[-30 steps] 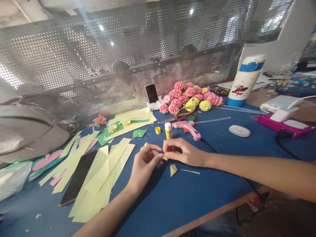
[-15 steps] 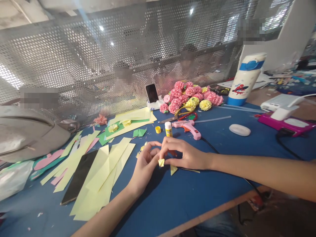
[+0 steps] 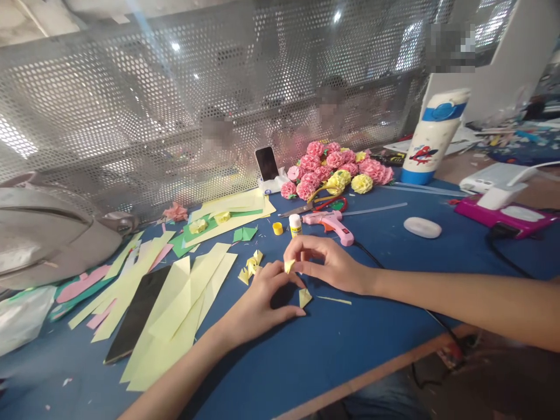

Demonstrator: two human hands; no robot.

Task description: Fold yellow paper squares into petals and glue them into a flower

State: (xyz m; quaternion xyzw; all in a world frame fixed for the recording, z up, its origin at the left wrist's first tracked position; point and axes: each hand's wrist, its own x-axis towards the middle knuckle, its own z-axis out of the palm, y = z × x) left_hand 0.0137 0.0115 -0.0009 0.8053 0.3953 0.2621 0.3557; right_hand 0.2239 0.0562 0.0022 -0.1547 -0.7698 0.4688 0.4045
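Note:
Between the fingertips of my right hand (image 3: pixel 326 263) is a small folded yellow paper piece (image 3: pixel 289 266), held above the table. My left hand (image 3: pixel 266 294) is open, its thumb and fingers apart on either side of a flat yellow paper triangle (image 3: pixel 305 297) on the blue tabletop; whether a fingertip touches it I cannot tell. Beyond my left fingers lie several small folded yellow papers (image 3: pixel 251 265). A glue stick (image 3: pixel 296 224) stands uncapped-looking behind my right hand, with a yellow cap (image 3: pixel 277 228) beside it. A thin yellow paper strip (image 3: pixel 334 300) lies right of the triangle.
A pink glue gun (image 3: pixel 330 224), scissors (image 3: pixel 312 205) and a heap of paper flowers (image 3: pixel 335 169) lie behind my hands. Yellow paper strips (image 3: pixel 175 315) and a dark phone (image 3: pixel 137 315) are at left. A bottle (image 3: pixel 435 137) and purple power strip (image 3: pixel 503 217) stand right.
My left hand has let go of the folded yellow paper and moved down, opening over the triangle. My right hand keeps the folded piece, now slightly higher.

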